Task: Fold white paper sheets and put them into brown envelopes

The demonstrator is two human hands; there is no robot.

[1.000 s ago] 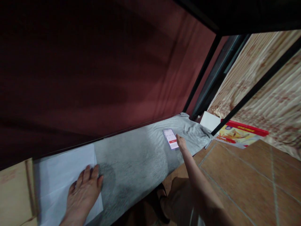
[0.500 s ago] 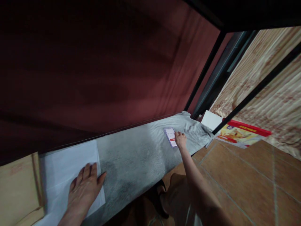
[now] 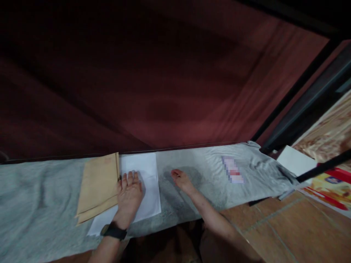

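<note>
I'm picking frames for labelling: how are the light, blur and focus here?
Head view: dim, the dark red curtain mostly in shadow; soft motion blur overall; the small card on the grey cloth is pixelated, unreadable; left hand on the white paper sheet and right hand stay legible.

Envelopes [image 3: 97, 186] left of paper sheet [image 3: 145, 182] on cloth [image 3: 33, 197], phone [image 3: 232, 170] farther right.

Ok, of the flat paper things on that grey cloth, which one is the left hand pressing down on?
The white sheet: the left hand lies flat on it. The brown envelope sits just left of it, and the small card lies far right.
</note>
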